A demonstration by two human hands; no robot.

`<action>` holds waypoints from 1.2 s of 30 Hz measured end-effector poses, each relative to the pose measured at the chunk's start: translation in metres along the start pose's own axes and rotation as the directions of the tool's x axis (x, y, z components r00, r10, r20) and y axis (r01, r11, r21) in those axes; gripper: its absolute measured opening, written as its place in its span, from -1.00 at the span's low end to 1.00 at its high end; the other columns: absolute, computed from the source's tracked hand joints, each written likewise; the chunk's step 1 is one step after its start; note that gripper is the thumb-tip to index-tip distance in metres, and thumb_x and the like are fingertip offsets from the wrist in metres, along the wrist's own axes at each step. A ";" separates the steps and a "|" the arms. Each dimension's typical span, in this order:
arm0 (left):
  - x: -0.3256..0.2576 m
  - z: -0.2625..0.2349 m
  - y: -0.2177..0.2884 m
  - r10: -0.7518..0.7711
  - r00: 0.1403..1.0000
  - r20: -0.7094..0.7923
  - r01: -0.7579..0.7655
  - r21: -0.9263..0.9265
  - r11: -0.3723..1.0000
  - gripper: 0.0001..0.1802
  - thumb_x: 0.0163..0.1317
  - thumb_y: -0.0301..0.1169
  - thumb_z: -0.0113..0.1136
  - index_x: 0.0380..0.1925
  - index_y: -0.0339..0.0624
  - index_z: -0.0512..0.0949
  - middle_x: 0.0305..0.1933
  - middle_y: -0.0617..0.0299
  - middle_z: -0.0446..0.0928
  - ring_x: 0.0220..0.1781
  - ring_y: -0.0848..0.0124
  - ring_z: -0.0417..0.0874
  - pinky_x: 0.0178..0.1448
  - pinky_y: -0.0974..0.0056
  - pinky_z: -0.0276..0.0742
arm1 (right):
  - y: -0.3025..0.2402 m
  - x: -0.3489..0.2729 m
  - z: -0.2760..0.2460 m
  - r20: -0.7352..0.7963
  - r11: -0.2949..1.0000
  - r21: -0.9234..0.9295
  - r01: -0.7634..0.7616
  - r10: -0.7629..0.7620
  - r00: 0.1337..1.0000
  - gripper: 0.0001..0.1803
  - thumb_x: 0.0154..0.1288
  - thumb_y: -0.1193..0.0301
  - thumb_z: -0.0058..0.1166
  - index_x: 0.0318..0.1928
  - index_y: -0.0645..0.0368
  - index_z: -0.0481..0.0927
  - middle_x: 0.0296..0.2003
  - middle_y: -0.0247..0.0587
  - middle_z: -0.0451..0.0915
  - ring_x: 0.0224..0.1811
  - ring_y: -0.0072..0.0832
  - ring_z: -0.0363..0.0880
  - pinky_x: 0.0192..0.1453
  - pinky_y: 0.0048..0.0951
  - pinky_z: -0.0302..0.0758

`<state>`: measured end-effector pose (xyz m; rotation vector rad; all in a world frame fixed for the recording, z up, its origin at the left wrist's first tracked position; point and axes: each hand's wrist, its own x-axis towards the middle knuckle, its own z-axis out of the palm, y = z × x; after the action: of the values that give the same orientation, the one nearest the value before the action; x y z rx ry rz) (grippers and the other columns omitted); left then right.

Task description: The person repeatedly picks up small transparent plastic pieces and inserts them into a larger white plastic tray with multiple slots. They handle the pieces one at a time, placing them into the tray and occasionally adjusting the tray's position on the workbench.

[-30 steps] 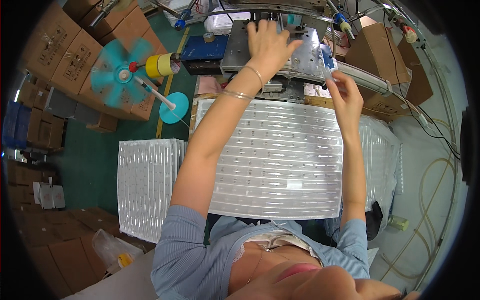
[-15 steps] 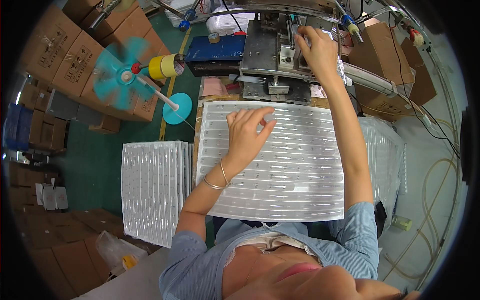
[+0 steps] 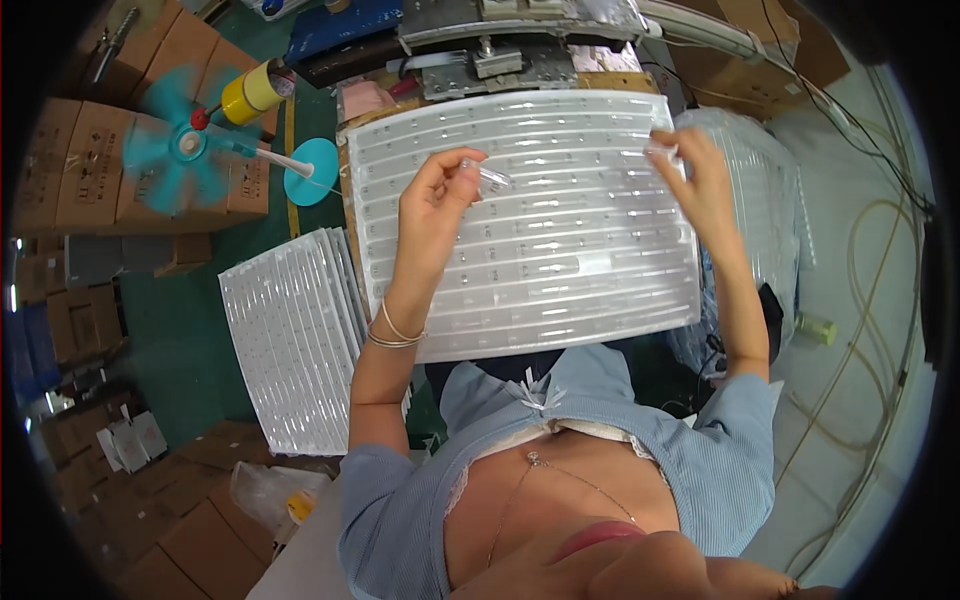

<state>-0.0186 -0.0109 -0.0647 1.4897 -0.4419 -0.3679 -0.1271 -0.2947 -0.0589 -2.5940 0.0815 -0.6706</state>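
Note:
A broad white tray (image 3: 560, 345) with rows of small clear pieces in its grooves lies across the bench before me. Above its left part, my left hand (image 3: 432, 210) pinches a short clear plastic tube (image 3: 493, 178) between thumb and fingertips. My right hand (image 3: 708, 185) is over the tray's far right edge, thumb and fingers closed. A small clear piece (image 3: 655, 151) shows at the right fingertips; its kind is too small to make out. Beyond the tray stands a metal machine (image 3: 500, 62), partly cut off by the picture's top edge.
Similar filled trays (image 3: 290, 345) are stacked to my left. A turquoise fan (image 3: 188, 146) spins near a roll of yellow tape (image 3: 253, 92) and cardboard boxes (image 3: 95, 170). Plastic-wrapped sheets (image 3: 745, 190) stand right of the bench, with hoses (image 3: 865, 300) on the floor.
My right hand has come back from the machine to the tray's right edge. My left hand has shifted slightly left, its tube now more visible. The view has tilted toward me.

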 end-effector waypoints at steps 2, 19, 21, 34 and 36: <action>-0.004 -0.004 0.001 -0.193 0.974 0.116 0.222 -0.348 0.911 -0.70 0.28 -0.31 -0.01 -0.08 -0.25 0.46 -0.25 0.15 0.54 -0.29 0.45 0.53 -0.21 0.40 0.47 | -0.012 -0.041 -0.001 0.170 1.000 -0.024 0.017 -0.012 0.985 -0.73 0.02 0.34 0.23 -0.22 0.12 0.60 -0.35 -0.26 0.53 -0.31 -0.34 0.49 -0.21 -0.32 0.36; -0.027 0.037 -0.004 -0.047 0.981 0.189 0.002 0.228 0.974 -0.74 0.10 -0.61 -0.04 -0.19 -0.27 0.52 -0.22 0.21 0.55 -0.23 0.52 0.50 -0.18 0.46 0.39 | -0.044 -0.058 0.028 0.111 0.901 0.423 -0.095 0.052 0.992 -0.82 0.13 0.44 0.11 -0.30 0.20 0.41 -0.30 -0.23 0.46 -0.24 -0.35 0.50 -0.24 -0.42 0.48; -0.024 0.037 -0.006 0.007 0.984 0.178 -0.062 0.309 0.949 -0.72 0.09 -0.62 -0.04 -0.18 -0.27 0.52 -0.21 0.20 0.56 -0.20 0.51 0.52 -0.16 0.48 0.38 | -0.047 -0.044 0.034 0.093 0.856 0.506 -0.106 0.068 0.993 -0.83 0.16 0.43 0.09 -0.28 0.20 0.42 -0.29 -0.23 0.47 -0.24 -0.39 0.51 -0.28 -0.47 0.50; 0.053 0.003 0.006 0.503 0.864 -0.027 -0.324 0.736 0.594 -0.68 0.10 -0.53 0.04 -0.10 -0.16 0.53 -0.15 0.15 0.55 -0.17 0.25 0.59 -0.23 0.28 0.48 | 0.005 0.028 0.026 0.106 0.584 0.760 -0.286 0.323 0.940 -0.68 0.25 0.56 -0.01 0.03 0.29 0.47 -0.01 -0.21 0.49 -0.06 -0.57 0.48 -0.08 -0.51 0.55; 0.078 0.007 0.020 0.590 0.807 -0.024 -0.351 0.783 0.514 -0.70 0.13 -0.45 0.10 -0.08 -0.13 0.53 -0.12 0.14 0.54 -0.17 0.20 0.58 -0.25 0.24 0.49 | 0.006 0.044 0.025 0.064 0.619 0.741 -0.259 0.318 0.946 -0.69 0.25 0.55 0.00 0.02 0.29 0.47 -0.02 -0.20 0.50 -0.09 -0.57 0.50 -0.09 -0.52 0.54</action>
<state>0.0444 -0.0549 -0.0399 2.0977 -0.8087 0.5776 -0.0764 -0.2966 -0.0619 -1.6989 0.2003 -0.5252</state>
